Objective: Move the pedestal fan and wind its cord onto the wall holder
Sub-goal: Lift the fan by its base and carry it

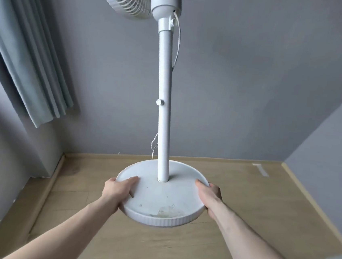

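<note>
Left hand [120,190] and right hand [209,195] grip opposite rims of pedestal fan base [158,199], balancing the upright pole [164,107] for carrying

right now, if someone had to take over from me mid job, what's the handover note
Left hand: grips the left rim of the fan base, thumb on top.
Right hand: grips the right rim the same way.
Pedestal fan: upright near the grey wall, beside the curtain; I cannot tell whether the base is lifted or resting on the wood floor.
Cord: a thin length hangs by the pole; the rest and the wall holder are not in view.
Left: place the fan, then wind the cord.
</note>
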The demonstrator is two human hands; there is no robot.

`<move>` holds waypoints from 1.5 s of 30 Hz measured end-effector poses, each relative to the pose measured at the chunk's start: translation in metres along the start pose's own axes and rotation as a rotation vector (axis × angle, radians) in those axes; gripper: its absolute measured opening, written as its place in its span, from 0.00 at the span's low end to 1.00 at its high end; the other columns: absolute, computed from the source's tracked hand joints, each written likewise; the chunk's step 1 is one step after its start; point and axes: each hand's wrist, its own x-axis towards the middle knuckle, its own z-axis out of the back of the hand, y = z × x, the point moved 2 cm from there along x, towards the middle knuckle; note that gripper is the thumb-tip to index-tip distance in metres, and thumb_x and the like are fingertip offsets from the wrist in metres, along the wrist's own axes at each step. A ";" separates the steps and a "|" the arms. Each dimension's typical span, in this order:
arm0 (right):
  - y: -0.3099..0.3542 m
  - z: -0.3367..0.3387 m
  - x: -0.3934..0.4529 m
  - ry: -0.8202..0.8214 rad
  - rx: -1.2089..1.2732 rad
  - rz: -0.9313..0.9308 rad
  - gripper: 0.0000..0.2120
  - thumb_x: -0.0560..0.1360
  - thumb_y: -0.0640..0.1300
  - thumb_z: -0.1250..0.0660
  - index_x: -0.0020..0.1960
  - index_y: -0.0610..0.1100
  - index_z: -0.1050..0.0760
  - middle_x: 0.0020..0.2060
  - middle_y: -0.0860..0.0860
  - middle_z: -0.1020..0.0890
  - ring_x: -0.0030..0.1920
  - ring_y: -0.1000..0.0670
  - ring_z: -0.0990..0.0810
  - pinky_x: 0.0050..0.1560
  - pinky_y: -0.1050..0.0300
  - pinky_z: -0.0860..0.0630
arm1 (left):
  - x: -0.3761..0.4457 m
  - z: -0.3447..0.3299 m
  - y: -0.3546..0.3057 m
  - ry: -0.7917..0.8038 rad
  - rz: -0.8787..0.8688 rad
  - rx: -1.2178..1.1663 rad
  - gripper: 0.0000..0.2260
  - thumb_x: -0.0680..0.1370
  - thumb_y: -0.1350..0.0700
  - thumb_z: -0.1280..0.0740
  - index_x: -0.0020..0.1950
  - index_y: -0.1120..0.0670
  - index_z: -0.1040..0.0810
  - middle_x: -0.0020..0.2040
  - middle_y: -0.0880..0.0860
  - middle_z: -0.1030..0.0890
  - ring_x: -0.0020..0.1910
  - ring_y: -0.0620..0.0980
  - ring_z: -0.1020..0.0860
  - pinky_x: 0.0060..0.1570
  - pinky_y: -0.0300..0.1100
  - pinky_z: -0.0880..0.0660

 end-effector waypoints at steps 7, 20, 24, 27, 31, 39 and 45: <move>0.002 0.110 0.083 -0.030 0.000 0.020 0.17 0.71 0.54 0.29 0.51 0.43 0.18 0.44 0.48 0.14 0.45 0.44 0.14 0.52 0.50 0.17 | -0.007 -0.138 -0.020 0.026 -0.013 -0.022 0.26 0.68 0.46 0.20 0.58 0.58 0.23 0.39 0.57 0.16 0.39 0.58 0.17 0.34 0.44 0.23; 0.016 0.294 0.207 -0.084 0.053 0.047 0.19 0.70 0.57 0.30 0.54 0.45 0.19 0.46 0.49 0.14 0.47 0.45 0.15 0.52 0.52 0.18 | -0.024 -0.358 -0.081 0.040 -0.108 0.024 0.27 0.68 0.44 0.21 0.59 0.58 0.22 0.25 0.52 0.19 0.38 0.57 0.17 0.37 0.45 0.21; 0.015 0.332 0.246 -0.103 0.073 0.046 0.20 0.70 0.58 0.31 0.56 0.46 0.19 0.47 0.51 0.14 0.47 0.46 0.15 0.55 0.49 0.17 | -0.014 -0.414 -0.100 0.054 -0.121 0.037 0.26 0.68 0.43 0.21 0.57 0.58 0.21 0.28 0.53 0.17 0.38 0.56 0.17 0.36 0.45 0.22; 0.018 0.359 0.279 -0.121 0.090 0.045 0.22 0.71 0.59 0.31 0.59 0.47 0.20 0.49 0.51 0.14 0.48 0.46 0.15 0.55 0.49 0.18 | -0.003 -0.460 -0.117 0.077 -0.127 0.045 0.26 0.67 0.42 0.21 0.55 0.56 0.22 0.31 0.55 0.16 0.40 0.56 0.17 0.36 0.44 0.23; 0.023 0.394 0.322 -0.151 0.118 0.022 0.21 0.73 0.58 0.31 0.61 0.47 0.22 0.51 0.50 0.15 0.50 0.46 0.16 0.56 0.50 0.18 | 0.016 -0.519 -0.140 0.110 -0.124 0.082 0.29 0.61 0.38 0.21 0.53 0.54 0.21 0.38 0.56 0.14 0.43 0.57 0.15 0.46 0.52 0.17; 0.032 0.461 0.403 -0.206 0.160 -0.036 0.23 0.74 0.59 0.32 0.63 0.47 0.22 0.53 0.50 0.16 0.51 0.45 0.17 0.57 0.49 0.18 | 0.047 -0.633 -0.179 0.182 -0.124 0.149 0.28 0.62 0.39 0.21 0.54 0.53 0.22 0.40 0.54 0.14 0.44 0.57 0.16 0.49 0.54 0.17; 0.039 0.517 0.455 -0.221 0.154 -0.068 0.24 0.74 0.59 0.33 0.65 0.47 0.23 0.53 0.49 0.17 0.51 0.46 0.18 0.54 0.52 0.19 | 0.055 -0.713 -0.199 0.202 -0.119 0.167 0.27 0.65 0.41 0.21 0.56 0.54 0.22 0.46 0.54 0.15 0.45 0.57 0.16 0.49 0.53 0.17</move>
